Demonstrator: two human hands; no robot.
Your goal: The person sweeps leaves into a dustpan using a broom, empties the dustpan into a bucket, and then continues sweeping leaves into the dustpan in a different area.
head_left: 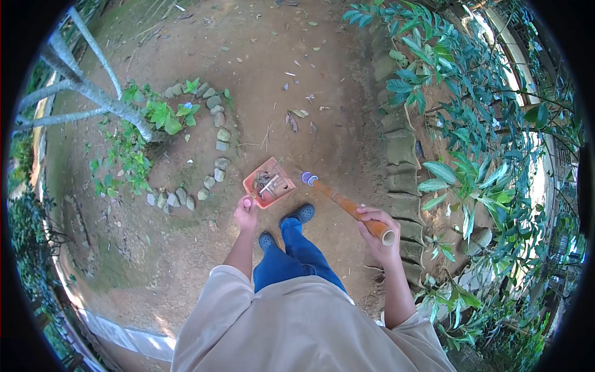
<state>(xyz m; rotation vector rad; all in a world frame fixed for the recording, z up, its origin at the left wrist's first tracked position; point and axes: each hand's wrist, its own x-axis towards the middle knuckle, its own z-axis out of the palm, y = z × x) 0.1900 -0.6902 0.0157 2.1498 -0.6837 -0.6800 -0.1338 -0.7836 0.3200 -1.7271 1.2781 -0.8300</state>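
Note:
My left hand is wrapped round the handle of an orange dustpan. Inside the pan lie dry leaves and a pale stick-like piece. My right hand grips a broom near the top of its thick bamboo handle, whose hollow end faces up at me. At the broom's far end is a purple and white binding; thin bristles show beside it, close to the dustpan's right edge but apart from it. Most of the bristles are hidden.
Bare soil carries scattered dry leaves. Stones ring a plant bed and a slender tree on the left. Upright tiles edge the leafy bed on the right. My clogs stand just below the dustpan.

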